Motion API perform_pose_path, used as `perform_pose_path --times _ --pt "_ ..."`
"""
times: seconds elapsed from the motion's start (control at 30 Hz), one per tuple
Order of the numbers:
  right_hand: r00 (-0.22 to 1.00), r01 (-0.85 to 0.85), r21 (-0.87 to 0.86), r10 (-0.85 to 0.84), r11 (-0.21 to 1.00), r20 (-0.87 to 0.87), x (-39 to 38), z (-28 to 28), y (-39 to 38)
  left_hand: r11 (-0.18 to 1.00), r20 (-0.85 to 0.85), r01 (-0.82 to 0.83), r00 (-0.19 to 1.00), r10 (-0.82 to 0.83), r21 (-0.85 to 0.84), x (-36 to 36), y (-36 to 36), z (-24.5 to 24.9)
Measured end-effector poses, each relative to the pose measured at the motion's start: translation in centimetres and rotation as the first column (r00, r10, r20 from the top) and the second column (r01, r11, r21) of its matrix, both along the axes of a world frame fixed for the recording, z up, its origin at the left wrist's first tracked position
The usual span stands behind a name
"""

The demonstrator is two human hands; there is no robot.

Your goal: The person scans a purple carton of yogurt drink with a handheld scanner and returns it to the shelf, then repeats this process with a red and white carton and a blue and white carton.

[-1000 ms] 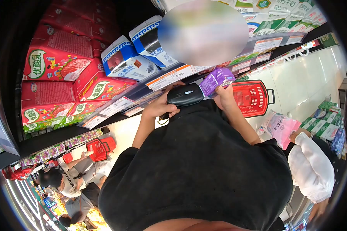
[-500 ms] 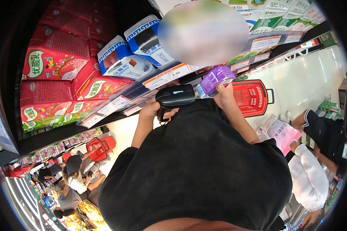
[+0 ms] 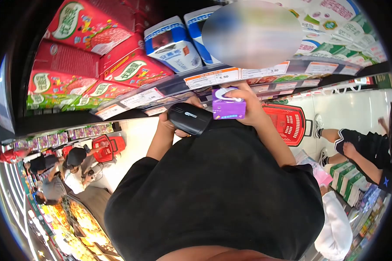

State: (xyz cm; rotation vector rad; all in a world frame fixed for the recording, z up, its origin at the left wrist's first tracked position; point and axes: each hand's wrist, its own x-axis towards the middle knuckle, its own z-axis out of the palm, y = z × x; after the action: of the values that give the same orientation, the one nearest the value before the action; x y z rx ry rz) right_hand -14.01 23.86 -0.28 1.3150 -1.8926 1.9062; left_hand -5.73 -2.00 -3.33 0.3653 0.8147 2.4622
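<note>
**A:** What has changed since a moment ago?

**B:** The purple carton (image 3: 228, 104) has come down and turned from a tilt to nearly square, one flat face toward the camera. The black scanner (image 3: 189, 118) has closed in, so its head now sits just beside the carton's left side. The shelf (image 3: 170, 89) stands higher in view.

**A:** Who holds what?

**B:** The hands are apart, each clamped on its own thing. The left hand (image 3: 166, 124) is wrapped round the scanner. The right hand (image 3: 253, 111) grips the carton from the right, with fingers over its top. Both things are held just below the shelf's front edge, under the price labels (image 3: 213, 78).

**A:** How does the carton look?

**B:** It is a small purple box with a white oval mark near its top. The print is too small to read.

**A:** Any containers?

**B:** A red basket (image 3: 287, 124) stands on the floor beyond the right forearm, and I cannot tell what lies in it. A second red basket (image 3: 106, 148) stands far to the left, beside crouching people (image 3: 69, 165).

**A:** And the shelf and the room?

**B:** Toward the shelf's left end are large red cases (image 3: 96, 52). Blue-and-white cartons (image 3: 172, 43) stand at the middle, and green-and-white cartons (image 3: 335, 39) toward the right end. The floor (image 3: 353, 108) is pale and glossy. A person in black shorts (image 3: 366, 148) stands at the right, near stacked green-and-white packs (image 3: 346, 178).
</note>
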Motion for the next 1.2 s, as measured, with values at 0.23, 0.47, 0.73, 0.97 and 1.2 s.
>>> perform_pose_path --times 0.23,0.47,0.73,0.97,1.2 --pt "0.986 -0.134 0.127 0.145 0.983 -0.083 -1.2 1.8 -3.1 0.967 0.019 -0.052 0.999 0.049 0.251 3.6 -1.4 -0.4" --pt "0.959 -0.141 0.182 0.180 0.973 -0.219 -1.2 2.2 -5.1 0.952 0.048 -0.134 0.991 0.126 0.276 5.9 -0.5 -0.2" --pt "0.944 -0.108 0.429 -0.043 0.897 0.327 -2.0 2.1 -6.9 0.944 0.019 -0.107 0.994 0.106 0.311 6.6 0.8 1.4" --pt "0.947 -0.053 0.424 -0.090 0.904 0.308 -1.7 -1.1 -11.2 0.952 0.019 -0.168 0.986 0.168 0.256 7.6 0.0 0.4" --pt "0.892 -0.094 0.124 0.028 0.988 0.451 0.2 -0.6 -13.0 0.967 -0.024 -0.183 0.981 0.190 0.179 6.7 -0.5 -1.1"
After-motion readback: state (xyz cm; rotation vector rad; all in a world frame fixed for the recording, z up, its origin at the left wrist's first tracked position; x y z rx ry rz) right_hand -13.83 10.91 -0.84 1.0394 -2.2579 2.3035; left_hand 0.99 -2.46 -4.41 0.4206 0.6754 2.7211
